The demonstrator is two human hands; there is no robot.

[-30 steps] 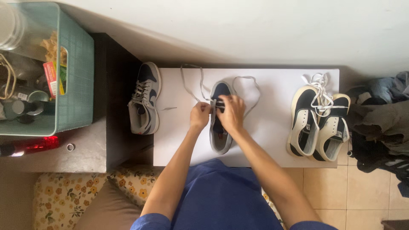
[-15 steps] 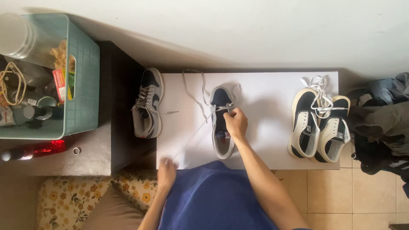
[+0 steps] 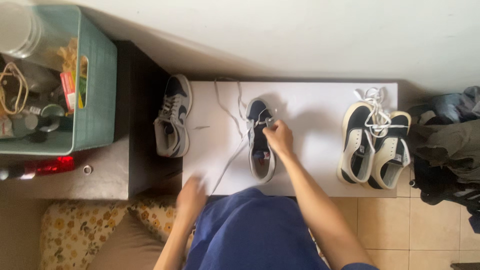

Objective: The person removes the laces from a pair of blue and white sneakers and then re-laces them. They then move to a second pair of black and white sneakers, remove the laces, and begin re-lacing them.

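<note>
A navy and grey sneaker (image 3: 260,155) lies on the white table top (image 3: 310,110), toe pointing away from me. My right hand (image 3: 278,138) rests on its upper part, fingers closed on the lacing. A long white shoelace (image 3: 226,162) runs from the sneaker down and to the left to my left hand (image 3: 191,196), which is blurred at the table's near edge and pulls the lace taut. A second matching sneaker (image 3: 173,117) lies on its side at the table's left edge.
A pair of dark and cream shoes (image 3: 374,142) with white laces stands at the right of the table. A teal basket (image 3: 95,100) full of odds and ends sits on a dark surface at the left. Dark clothing (image 3: 450,145) is piled at the right. A floral cushion (image 3: 75,230) lies below left.
My left hand has left the sneaker and pulled back towards me and to the left, drawing the white lace out long. My right hand stays on the sneaker.
</note>
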